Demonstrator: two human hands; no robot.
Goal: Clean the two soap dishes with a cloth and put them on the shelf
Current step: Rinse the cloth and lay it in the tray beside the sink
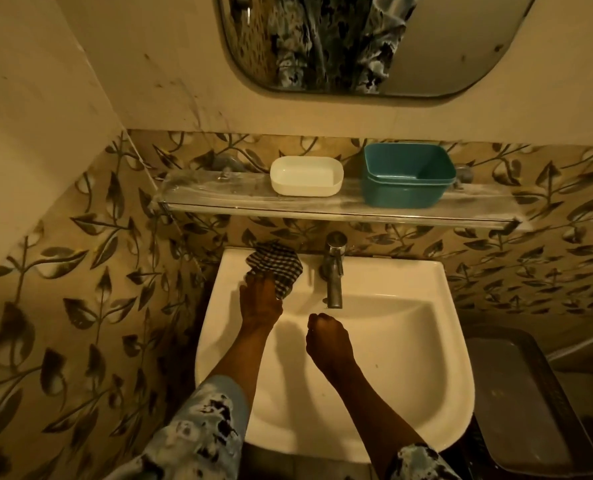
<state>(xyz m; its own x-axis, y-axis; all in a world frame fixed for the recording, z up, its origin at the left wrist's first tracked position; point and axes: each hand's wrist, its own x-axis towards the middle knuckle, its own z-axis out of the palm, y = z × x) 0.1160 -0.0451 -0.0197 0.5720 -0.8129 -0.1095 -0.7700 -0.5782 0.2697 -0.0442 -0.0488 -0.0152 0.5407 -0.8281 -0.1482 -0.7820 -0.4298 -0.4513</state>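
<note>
A white soap dish (pixel 306 175) and a teal soap dish (pixel 407 174) stand side by side on the glass shelf (pixel 219 199) above the sink. A black-and-white checked cloth (pixel 276 264) lies on the back left rim of the white sink (pixel 409 358). My left hand (pixel 259 299) rests on the cloth's near edge, fingers on the fabric. My right hand (pixel 328 337) hovers over the basin just below the tap, fingers curled shut with nothing in them.
A steel tap (pixel 335 271) rises at the back middle of the sink. A mirror (pixel 357 43) hangs above the shelf. A grey lidded bin (pixel 530 403) stands to the right of the sink. Leaf-patterned tiles cover the walls.
</note>
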